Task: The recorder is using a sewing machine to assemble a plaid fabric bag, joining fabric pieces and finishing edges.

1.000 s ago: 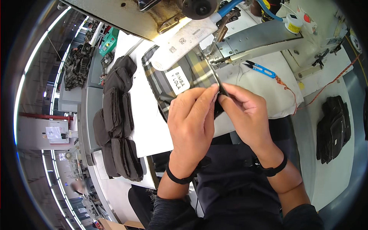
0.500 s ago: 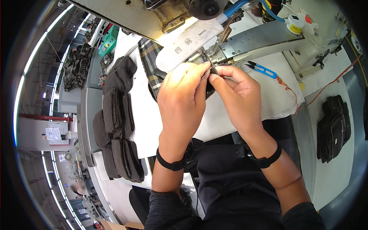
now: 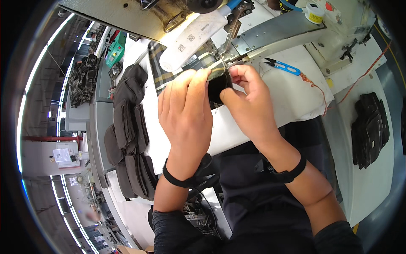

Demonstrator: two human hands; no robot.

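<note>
My left hand (image 3: 186, 114) grips the plaid piece (image 3: 158, 59) near its yellowish edge, fingertips just below the metal foot (image 3: 213, 51) of a sewing machine. My right hand (image 3: 249, 106) holds the black part (image 3: 218, 89) of the same piece, its index finger at the edge beside the foot and its thumb lower on the black surface. The far part of the plaid lies under a white elongated machine guard (image 3: 190, 44). Blue thread snips (image 3: 283, 67) with an orange cord lie on the white cloth right of my hands.
Stacks of dark grey pouches (image 3: 129, 131) line the table's left side. A pile of black pieces (image 3: 370, 127) lies on a side surface at right. The machine body (image 3: 321, 51) fills the upper right. A green device (image 3: 116, 51) and camouflage items (image 3: 82, 80) are at upper left.
Both hands have moved up and leftward toward the machine with the piece; its white label is no longer fully visible, and the right hand's fingers now show more of the black surface between the hands.
</note>
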